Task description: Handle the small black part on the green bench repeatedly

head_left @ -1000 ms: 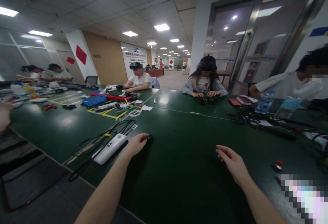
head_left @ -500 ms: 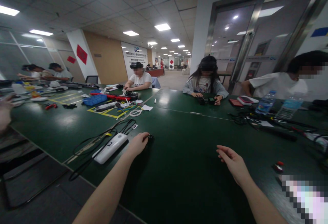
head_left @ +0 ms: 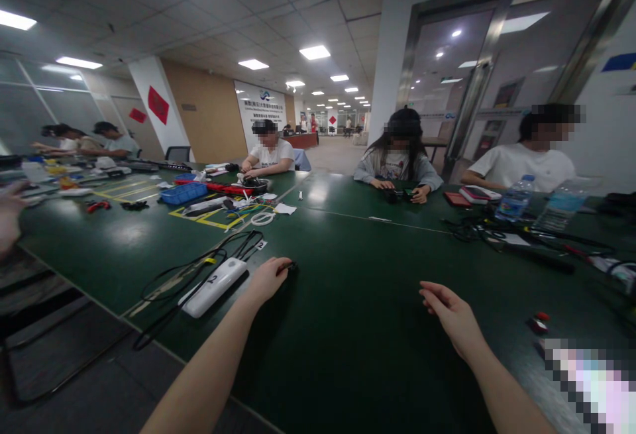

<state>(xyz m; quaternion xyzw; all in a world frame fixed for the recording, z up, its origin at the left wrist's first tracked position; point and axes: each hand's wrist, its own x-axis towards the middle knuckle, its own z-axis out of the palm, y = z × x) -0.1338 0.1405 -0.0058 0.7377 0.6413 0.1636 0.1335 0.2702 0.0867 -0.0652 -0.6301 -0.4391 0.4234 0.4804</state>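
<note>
My left hand [head_left: 271, 279] rests low at the table, beside the white power bank-like box [head_left: 213, 287] marked "2". Its thumb and fingers are closed on a small black object [head_left: 293, 266], mostly hidden by the fingertips and too small to name. To the right, my right hand [head_left: 451, 317] hovers just over the green table [head_left: 348, 328]. Its fingers are loosely stretched out, and nothing shows between them. Black cables [head_left: 238, 242] with a "2" tag lie beyond the white box.
A blue tray [head_left: 183, 193], loose wires and a white cable coil [head_left: 262, 219] lie at the left back. Water bottles [head_left: 515, 199] and dark cables stand at the right. A small red-and-black item [head_left: 539, 322] is near my right forearm. Several people sit around.
My hands stay almost still; the small black object in my left fingers has shifted only slightly. The person at the far right has leaned back leftward and sits more upright.
</note>
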